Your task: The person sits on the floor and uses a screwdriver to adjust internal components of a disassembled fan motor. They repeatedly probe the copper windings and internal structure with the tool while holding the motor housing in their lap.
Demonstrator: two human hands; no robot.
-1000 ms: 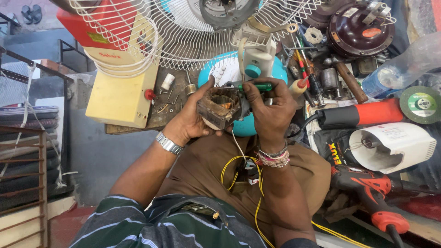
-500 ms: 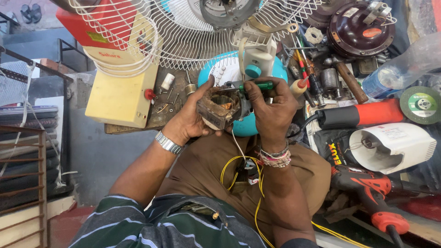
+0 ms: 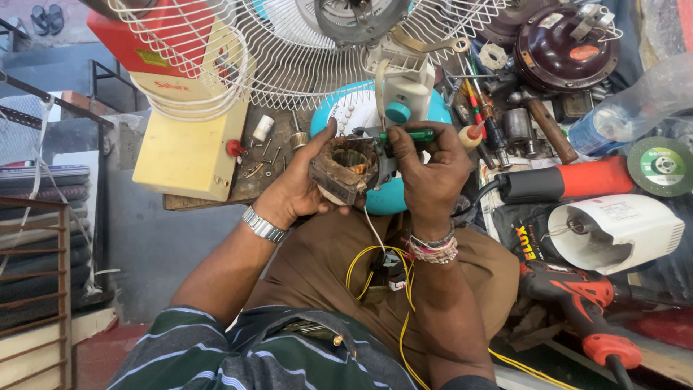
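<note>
Gripping the motor (image 3: 350, 167) in your left hand (image 3: 299, 189), you pinch a green screwdriver (image 3: 404, 135) against it with your right hand (image 3: 432, 172), above your lap, near the fan (image 3: 303, 50).

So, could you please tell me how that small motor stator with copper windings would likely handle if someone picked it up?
The small motor stator with copper windings probably feels heavy for its size, being metal core and wire. It looks rigid; the left hand cups it without it sagging. The thin yellow wires trailing below are floppy and could snag or tear loose.
</note>
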